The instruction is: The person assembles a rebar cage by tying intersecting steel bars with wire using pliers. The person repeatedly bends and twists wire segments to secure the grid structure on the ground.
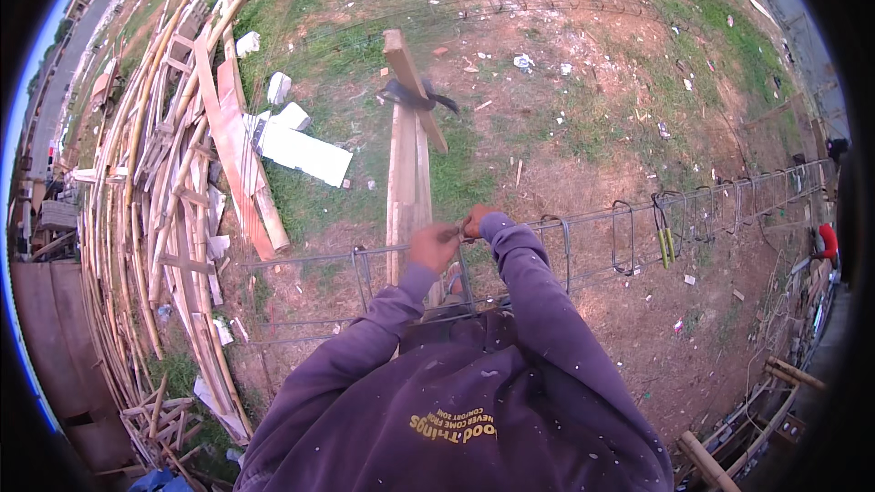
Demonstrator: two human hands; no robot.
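A long rebar cage (592,219) of thin bars and rectangular stirrups runs across the ground from left to far right. Both my hands meet at its top bar, right in front of me, in purple sleeves. My left hand (432,247) is closed beside a stirrup. My right hand (476,220) is closed just to its right. A thin metal piece (453,235) spans between them; whether it is wire or a small tool is too small to tell. A wooden trestle (409,164) of upright planks stands under the cage just beyond my hands.
Pliers with yellow-green handles (664,239) hang on the cage to the right. A big heap of bamboo poles and planks (173,200) lies at the left, with white blocks (305,153) beside it. The bare dirt and grass carry scattered litter. A person in red (827,240) is at the far right.
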